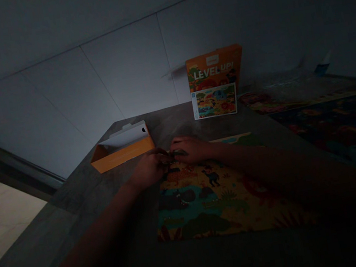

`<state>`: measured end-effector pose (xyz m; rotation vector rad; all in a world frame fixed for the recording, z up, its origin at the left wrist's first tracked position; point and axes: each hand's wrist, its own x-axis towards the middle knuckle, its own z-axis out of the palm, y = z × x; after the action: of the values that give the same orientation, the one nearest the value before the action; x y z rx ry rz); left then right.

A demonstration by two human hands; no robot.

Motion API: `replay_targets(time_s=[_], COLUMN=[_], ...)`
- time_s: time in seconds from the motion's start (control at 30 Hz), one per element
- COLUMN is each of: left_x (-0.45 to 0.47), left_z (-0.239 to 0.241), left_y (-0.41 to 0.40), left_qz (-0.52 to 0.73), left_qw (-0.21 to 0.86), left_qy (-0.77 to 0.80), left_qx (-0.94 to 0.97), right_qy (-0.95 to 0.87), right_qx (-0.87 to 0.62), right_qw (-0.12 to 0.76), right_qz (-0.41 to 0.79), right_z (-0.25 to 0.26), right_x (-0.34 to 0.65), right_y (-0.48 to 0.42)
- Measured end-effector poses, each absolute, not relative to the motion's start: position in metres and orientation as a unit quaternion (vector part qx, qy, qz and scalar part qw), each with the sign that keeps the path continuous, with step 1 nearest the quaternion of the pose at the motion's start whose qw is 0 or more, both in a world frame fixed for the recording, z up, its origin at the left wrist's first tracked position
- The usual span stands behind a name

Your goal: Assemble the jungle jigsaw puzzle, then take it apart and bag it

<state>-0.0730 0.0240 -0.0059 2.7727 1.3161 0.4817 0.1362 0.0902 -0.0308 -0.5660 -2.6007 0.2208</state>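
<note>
A colourful animal jigsaw puzzle (216, 200) lies assembled on the grey table (107, 200) in front of me. My left hand (151, 167) and my right hand (189, 148) meet at the puzzle's far left corner. Their fingertips press together on a small puzzle piece (172, 155) at that corner. The scene is very dark, so the exact grip is hard to make out.
An open orange box tray (121, 151) lies behind my left hand. The orange "LEVEL UP!" box lid (215, 81) stands against the white wall. More finished puzzles (341, 129) and a clear plastic sheet (278, 80) lie at the right. The table's left edge drops to a lit floor.
</note>
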Motion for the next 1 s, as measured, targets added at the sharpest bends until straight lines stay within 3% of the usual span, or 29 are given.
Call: replay_targets(time_s=[1.0], left_x=[-0.0732], left_z=[-0.0069], left_y=[0.0231], left_qz=[0.154], left_qw=[0.029], left_qy=[0.429], left_qx=[0.890], right_qy=[-0.943], right_qx=[-0.221], right_qw=[0.237], right_qz=[0.076], right_z=[-0.0308], right_x=[0.1371], right_y=[0.0920])
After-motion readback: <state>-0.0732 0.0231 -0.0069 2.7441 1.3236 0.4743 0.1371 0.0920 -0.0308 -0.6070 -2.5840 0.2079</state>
